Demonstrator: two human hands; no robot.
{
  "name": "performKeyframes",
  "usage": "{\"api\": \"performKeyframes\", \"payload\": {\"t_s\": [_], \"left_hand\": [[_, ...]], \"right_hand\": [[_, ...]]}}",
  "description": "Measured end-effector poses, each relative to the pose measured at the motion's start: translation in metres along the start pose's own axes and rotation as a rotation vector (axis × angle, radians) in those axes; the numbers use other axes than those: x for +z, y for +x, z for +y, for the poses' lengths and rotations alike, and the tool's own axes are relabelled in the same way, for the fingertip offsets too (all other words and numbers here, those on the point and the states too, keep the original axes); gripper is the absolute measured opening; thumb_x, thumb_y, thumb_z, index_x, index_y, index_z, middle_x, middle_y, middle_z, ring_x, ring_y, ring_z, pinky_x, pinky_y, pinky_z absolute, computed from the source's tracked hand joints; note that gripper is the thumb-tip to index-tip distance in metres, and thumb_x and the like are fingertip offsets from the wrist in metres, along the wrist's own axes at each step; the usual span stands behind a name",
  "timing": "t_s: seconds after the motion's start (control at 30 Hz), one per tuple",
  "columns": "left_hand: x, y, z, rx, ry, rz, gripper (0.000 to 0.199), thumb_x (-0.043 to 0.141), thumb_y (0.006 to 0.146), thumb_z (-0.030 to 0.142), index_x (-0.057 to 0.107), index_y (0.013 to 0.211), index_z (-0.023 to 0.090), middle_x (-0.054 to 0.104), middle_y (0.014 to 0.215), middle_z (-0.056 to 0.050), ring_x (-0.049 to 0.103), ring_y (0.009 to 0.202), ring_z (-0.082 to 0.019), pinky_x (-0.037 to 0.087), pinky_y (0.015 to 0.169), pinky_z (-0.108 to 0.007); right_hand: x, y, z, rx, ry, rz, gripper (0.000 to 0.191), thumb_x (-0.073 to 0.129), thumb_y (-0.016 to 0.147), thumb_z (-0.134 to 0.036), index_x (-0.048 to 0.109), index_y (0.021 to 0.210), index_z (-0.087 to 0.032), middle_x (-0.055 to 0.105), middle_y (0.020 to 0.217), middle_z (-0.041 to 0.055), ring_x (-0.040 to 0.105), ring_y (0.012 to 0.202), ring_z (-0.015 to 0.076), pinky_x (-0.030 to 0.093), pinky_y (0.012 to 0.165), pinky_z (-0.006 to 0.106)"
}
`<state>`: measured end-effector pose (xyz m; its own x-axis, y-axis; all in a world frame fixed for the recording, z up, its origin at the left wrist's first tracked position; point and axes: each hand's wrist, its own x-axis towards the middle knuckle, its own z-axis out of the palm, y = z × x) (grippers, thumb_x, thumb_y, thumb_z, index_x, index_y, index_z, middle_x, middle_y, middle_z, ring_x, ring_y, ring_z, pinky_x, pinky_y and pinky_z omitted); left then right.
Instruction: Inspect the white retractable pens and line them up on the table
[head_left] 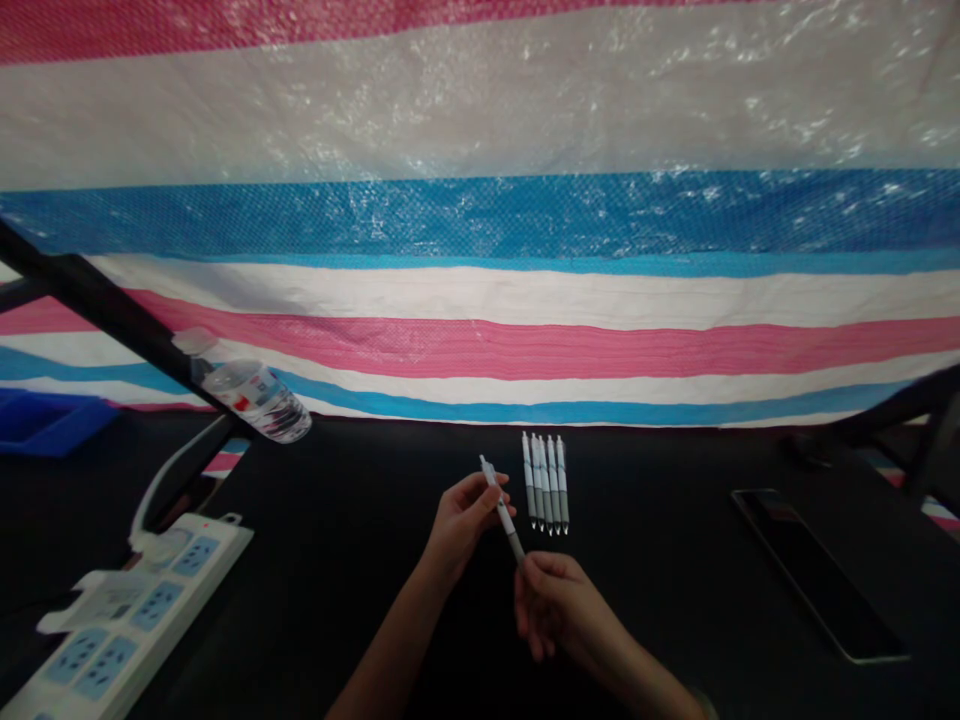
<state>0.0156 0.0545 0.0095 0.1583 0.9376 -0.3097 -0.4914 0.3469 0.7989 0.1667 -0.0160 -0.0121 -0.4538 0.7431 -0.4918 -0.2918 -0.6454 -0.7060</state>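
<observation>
Inspection at the counter (pixel 660 520) finds both of the person's hands at work near its far edge, a little right of centre. The left hand (pixel 461 525) has a closed grip on a white-and-grey pen (pixel 501 510), with fingers curled around the upper barrel and the pen's top end projecting above them. The pen is held off the surface, tilted diagonally.

The right hand (pixel 559 605) sits below it, with the fingers loosely curved and slightly spread. The pen's grey lower end meets this hand at the thumb and forefinger. The right grip is partly closed, and how firmly it holds the pen cannot be determined.

Just beside the held pen, five matching pens (pixel 545 485) lie close together on the counter in a near-parallel row, grey tips toward the person. Neither hand touches them.

Toward the left edge, a white power strip (pixel 127 620) lies at an angle with its blue sockets exposed. A clear plastic water bottle (pixel 255 395) lies tilted at the far left edge, against a black frame bar (pixel 112 320). Beyond that edge sits a blue plastic bin (pixel 49 425). A dark tablet or phone (pixel 817 575) lies flat near the right edge. A pink, white and blue striped tarpaulin (pixel 480 270) hangs along the far side.
</observation>
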Motion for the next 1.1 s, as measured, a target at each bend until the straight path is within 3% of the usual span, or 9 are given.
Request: {"api": "performKeyframes", "payload": {"t_s": [0.13, 0.23, 0.33, 0.43, 0.67, 0.83, 1.0, 1.1], "left_hand": [[0.002, -0.002, 0.000, 0.003, -0.001, -0.005, 0.037, 0.089, 0.063, 0.035, 0.075, 0.088, 0.012, 0.069, 0.071, -0.004, 0.068, 0.063, -0.016, 0.053, 0.062, -0.025], [0.003, -0.003, 0.001, 0.015, 0.023, 0.018, 0.040, 0.087, 0.065, 0.037, 0.076, 0.094, 0.011, 0.069, 0.073, -0.004, 0.068, 0.063, -0.015, 0.053, 0.063, -0.024], [0.004, -0.004, 0.003, 0.072, 0.080, 0.030, 0.054, 0.085, 0.068, 0.036, 0.069, 0.115, 0.014, 0.069, 0.073, -0.002, 0.068, 0.061, -0.015, 0.053, 0.061, -0.024], [0.004, -0.004, 0.003, 0.151, 0.139, 0.020, 0.069, 0.081, 0.073, 0.033, 0.052, 0.134, 0.021, 0.068, 0.071, 0.002, 0.068, 0.059, -0.014, 0.054, 0.060, -0.024], [0.000, 0.000, -0.001, 0.180, 0.203, -0.033, 0.050, 0.083, 0.068, 0.034, 0.058, 0.110, 0.020, 0.061, 0.064, 0.006, 0.067, 0.059, -0.016, 0.058, 0.057, -0.028], [-0.001, 0.000, 0.000, 0.162, 0.277, -0.092, 0.052, 0.079, 0.074, 0.035, 0.055, 0.117, 0.021, 0.064, 0.067, 0.005, 0.066, 0.055, -0.014, 0.056, 0.055, -0.026], [-0.002, 0.000, -0.002, 0.162, 0.264, -0.086, 0.049, 0.079, 0.073, 0.035, 0.056, 0.113, 0.020, 0.064, 0.067, 0.005, 0.067, 0.056, -0.016, 0.057, 0.055, -0.027], [-0.003, 0.000, -0.002, 0.153, 0.263, -0.078, 0.055, 0.079, 0.074, 0.035, 0.054, 0.121, 0.020, 0.066, 0.069, 0.003, 0.068, 0.056, -0.015, 0.056, 0.055, -0.025]], "right_hand": [[-0.003, 0.000, -0.001, 0.024, 0.024, -0.007, 0.053, 0.070, 0.070, -0.065, 0.056, 0.069, -0.014, 0.060, 0.044, 0.0014, 0.047, 0.026, 0.0085, 0.018, 0.027, 0.016], [-0.002, -0.002, -0.004, -0.001, -0.010, -0.006, 0.054, 0.067, 0.075, -0.065, 0.060, 0.073, -0.012, 0.063, 0.048, 0.0032, 0.051, 0.030, 0.0090, 0.023, 0.029, 0.016], [-0.001, -0.002, -0.009, -0.085, -0.100, 0.007, 0.056, 0.063, 0.078, -0.066, 0.065, 0.081, -0.010, 0.067, 0.059, 0.0058, 0.058, 0.038, 0.0107, 0.034, 0.035, 0.017], [-0.002, -0.002, -0.012, -0.179, -0.203, 0.037, 0.054, 0.063, 0.079, -0.064, 0.065, 0.086, -0.011, 0.068, 0.068, 0.0059, 0.061, 0.044, 0.0116, 0.040, 0.038, 0.019], [-0.004, -0.001, -0.014, -0.201, -0.260, 0.048, 0.047, 0.062, 0.081, -0.059, 0.064, 0.087, -0.013, 0.066, 0.071, 0.0045, 0.061, 0.048, 0.0122, 0.042, 0.040, 0.019], [-0.003, -0.001, -0.013, -0.209, -0.278, 0.039, 0.045, 0.062, 0.081, -0.058, 0.063, 0.086, -0.013, 0.066, 0.070, 0.0045, 0.061, 0.049, 0.0124, 0.042, 0.041, 0.019], [-0.003, -0.002, -0.013, -0.219, -0.284, 0.034, 0.043, 0.062, 0.081, -0.056, 0.063, 0.084, -0.013, 0.066, 0.070, 0.0045, 0.061, 0.050, 0.0122, 0.042, 0.041, 0.018], [-0.002, -0.001, -0.014, -0.216, -0.287, 0.037, 0.042, 0.062, 0.081, -0.056, 0.063, 0.084, -0.013, 0.066, 0.070, 0.0044, 0.061, 0.050, 0.0121, 0.042, 0.041, 0.018]]}}
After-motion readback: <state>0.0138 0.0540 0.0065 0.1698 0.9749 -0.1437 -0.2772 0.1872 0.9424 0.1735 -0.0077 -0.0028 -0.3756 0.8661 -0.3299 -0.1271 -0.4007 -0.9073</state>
